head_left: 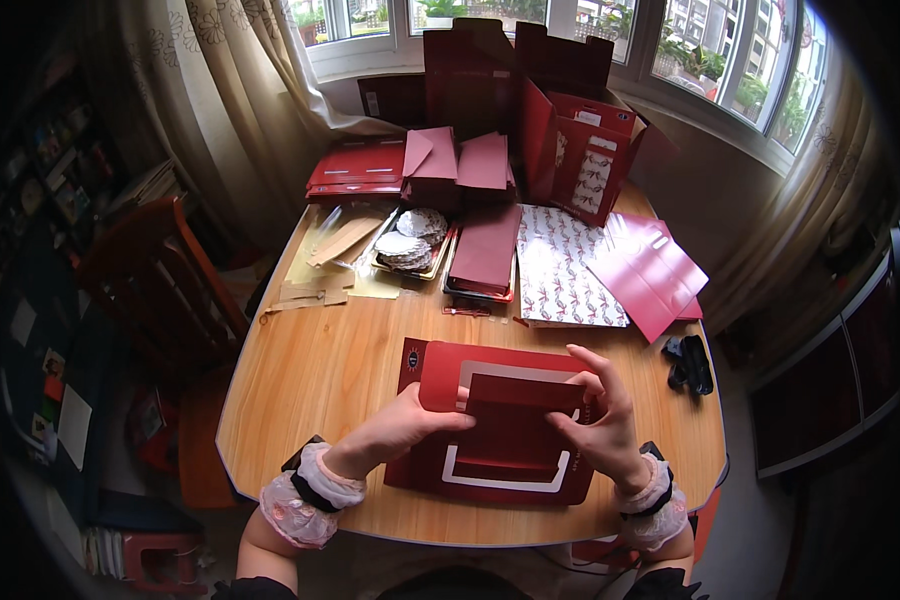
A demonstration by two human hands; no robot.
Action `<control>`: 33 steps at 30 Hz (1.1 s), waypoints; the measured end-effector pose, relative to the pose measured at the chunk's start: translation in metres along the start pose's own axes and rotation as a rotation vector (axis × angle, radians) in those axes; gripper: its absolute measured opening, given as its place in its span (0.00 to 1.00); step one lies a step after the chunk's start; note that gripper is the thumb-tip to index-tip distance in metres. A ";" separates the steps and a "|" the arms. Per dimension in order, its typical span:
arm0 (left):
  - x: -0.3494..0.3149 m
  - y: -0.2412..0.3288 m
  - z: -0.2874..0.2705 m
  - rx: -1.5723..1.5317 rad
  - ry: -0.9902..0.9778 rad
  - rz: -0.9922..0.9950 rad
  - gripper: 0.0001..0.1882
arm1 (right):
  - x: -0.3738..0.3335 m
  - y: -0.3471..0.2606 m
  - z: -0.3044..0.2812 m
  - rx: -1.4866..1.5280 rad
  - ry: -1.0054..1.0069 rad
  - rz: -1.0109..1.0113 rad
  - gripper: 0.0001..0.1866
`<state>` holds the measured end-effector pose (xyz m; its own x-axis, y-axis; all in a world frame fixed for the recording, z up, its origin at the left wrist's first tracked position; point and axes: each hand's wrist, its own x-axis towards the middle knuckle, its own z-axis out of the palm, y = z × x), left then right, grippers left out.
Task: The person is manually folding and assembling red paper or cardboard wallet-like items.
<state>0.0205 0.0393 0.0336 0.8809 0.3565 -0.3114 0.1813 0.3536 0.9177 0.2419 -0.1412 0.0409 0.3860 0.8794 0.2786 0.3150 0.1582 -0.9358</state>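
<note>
In front of me, a folded dark red card piece [515,425] stands in the middle of a flat red cardboard box blank [418,468] with a white-edged rectangular opening. My left hand [395,430] is closed on the card's left edge, thumb on its near face. From the other side, my right hand [608,425] holds the right edge between the thumb and fingers, with the index finger raised. The left fingertips are partly hidden behind the card. The blank lies on the wooden table [310,400], close to the near edge.
Farther back are a tray of round white patterned pieces [410,240], a stack of dark red cards [485,250], patterned white sheets [565,265] and glossy red sheets [650,270]. A tall red box [580,150] stands behind. Black straps [688,365] lie at right; a chair [165,290] is left.
</note>
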 end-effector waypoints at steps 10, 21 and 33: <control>0.001 -0.004 0.001 0.065 0.040 0.003 0.22 | -0.002 0.002 -0.003 -0.084 -0.054 0.010 0.42; 0.010 -0.018 0.000 0.118 0.048 0.001 0.19 | -0.002 -0.005 0.001 -0.637 -0.100 -0.186 0.39; 0.014 -0.025 -0.001 0.079 0.015 -0.028 0.18 | -0.008 0.000 0.012 -0.775 -0.127 -0.246 0.21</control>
<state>0.0279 0.0367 0.0057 0.8685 0.3607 -0.3400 0.2399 0.2944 0.9251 0.2287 -0.1429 0.0362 0.1417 0.9115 0.3860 0.9050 0.0387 -0.4237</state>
